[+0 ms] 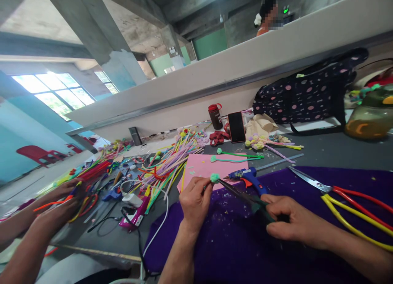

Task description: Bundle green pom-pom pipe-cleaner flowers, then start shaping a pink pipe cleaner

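A small mint-green fuzzy ball (214,178), like a bunched pipe cleaner, is pinched at the fingertips of my left hand (195,198). My right hand (287,218) is wrapped round the dark handles of a pair of scissors (236,191). Their blades point left, with the tips at the ball's edge; whether they touch it I cannot tell. Behind my hands lies a pink sheet (199,166), bearing two green stems with fuzzy tips (239,160). A blue glue gun (245,175) rests just beyond the scissors.
Large shears with red and yellow handles (328,189) lie right on purple cloth (233,243). Left are piled pipe cleaners (181,153), a magenta power strip (135,214) and a co-worker's hands (63,202). Behind stand a phone (236,127), red-lidded bottle (215,117), patterned bag (301,91) and jar (371,116).
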A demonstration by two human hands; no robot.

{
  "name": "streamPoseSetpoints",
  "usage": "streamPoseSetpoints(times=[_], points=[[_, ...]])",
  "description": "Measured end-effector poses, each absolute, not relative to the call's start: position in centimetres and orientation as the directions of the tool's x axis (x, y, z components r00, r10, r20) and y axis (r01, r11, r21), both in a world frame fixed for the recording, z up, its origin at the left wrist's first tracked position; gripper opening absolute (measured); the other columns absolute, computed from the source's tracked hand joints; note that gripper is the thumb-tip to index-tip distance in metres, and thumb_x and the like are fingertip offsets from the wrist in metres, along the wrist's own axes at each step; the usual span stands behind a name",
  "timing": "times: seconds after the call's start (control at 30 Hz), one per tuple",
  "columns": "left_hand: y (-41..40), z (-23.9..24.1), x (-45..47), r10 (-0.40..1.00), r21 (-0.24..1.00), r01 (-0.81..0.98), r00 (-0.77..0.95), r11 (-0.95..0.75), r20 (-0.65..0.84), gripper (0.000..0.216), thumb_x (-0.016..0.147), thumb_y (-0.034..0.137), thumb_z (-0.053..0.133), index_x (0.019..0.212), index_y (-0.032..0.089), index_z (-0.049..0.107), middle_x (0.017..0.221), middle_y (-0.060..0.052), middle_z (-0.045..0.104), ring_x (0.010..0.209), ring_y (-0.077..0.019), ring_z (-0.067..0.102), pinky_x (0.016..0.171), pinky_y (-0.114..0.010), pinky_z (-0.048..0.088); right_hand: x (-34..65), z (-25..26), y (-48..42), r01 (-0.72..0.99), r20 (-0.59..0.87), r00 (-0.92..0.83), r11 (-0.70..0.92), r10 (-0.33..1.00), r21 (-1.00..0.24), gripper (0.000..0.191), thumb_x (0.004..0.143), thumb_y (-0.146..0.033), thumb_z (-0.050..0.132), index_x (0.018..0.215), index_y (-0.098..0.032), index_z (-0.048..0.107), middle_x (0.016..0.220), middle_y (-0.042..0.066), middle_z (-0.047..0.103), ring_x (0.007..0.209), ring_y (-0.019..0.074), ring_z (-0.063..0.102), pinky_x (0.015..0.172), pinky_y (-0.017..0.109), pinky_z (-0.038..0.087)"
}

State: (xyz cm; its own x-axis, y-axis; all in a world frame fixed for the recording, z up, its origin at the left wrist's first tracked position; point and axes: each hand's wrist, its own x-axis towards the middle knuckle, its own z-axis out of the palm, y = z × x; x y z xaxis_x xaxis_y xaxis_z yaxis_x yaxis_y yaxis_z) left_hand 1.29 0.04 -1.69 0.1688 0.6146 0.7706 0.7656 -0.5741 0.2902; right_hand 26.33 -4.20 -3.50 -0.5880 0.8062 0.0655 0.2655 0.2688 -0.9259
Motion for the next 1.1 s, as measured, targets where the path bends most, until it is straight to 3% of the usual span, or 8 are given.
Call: streamPoseSetpoints(times=[0.4,1.0,1.1], points=[[0.1,-1.5,1.1,0.662,0.34,0.734,0.195,-0.588,0.723,0.008,0.075,0.018,0.058,0.08,0.018,0.064,0.07,-0.002,0.06,0.067,-0.0108,0.057,0.061,-0.022,0.045,26.4,-2.9,-4.5,0.331,0.051,-0.606,0.31,0.794,-0.891,0.031,0.071,-0.02,0.052,0.051,-0.016,0.029,0.07,-0.002,0.041,0.064,0.0097,0.04,0.058,0.021,0.032],[0.8,-1.8,0.2,0.599,0.136,0.77,0.358,-0.624,0.716,0.02,0.076,0.015,0.055,0.092,0.022,0.065,0.081,-0.002,0.063,0.075,-0.0107,0.06,0.068,-0.02,0.045,27.2,-2.7,-4.0,0.35,-0.005,-0.68,0.318,0.733,-0.881,0.029,0.075,-0.023,0.051,0.051,-0.014,0.037,0.068,-0.002,0.042,0.061,0.008,0.04,0.055,0.02,0.031],[0.7,-1.8,0.3,0.623,0.149,0.786,0.342,-0.599,0.703,0.018,0.077,0.017,0.054,0.091,0.022,0.065,0.081,-0.002,0.063,0.075,-0.0117,0.06,0.068,-0.021,0.045,27.0,-2.9,-3.9,0.36,0.0,-0.656,0.313,0.755,-0.879,0.029,0.074,-0.023,0.051,0.051,-0.014,0.036,0.069,-0.002,0.042,0.062,0.0083,0.041,0.054,0.02,0.032]])
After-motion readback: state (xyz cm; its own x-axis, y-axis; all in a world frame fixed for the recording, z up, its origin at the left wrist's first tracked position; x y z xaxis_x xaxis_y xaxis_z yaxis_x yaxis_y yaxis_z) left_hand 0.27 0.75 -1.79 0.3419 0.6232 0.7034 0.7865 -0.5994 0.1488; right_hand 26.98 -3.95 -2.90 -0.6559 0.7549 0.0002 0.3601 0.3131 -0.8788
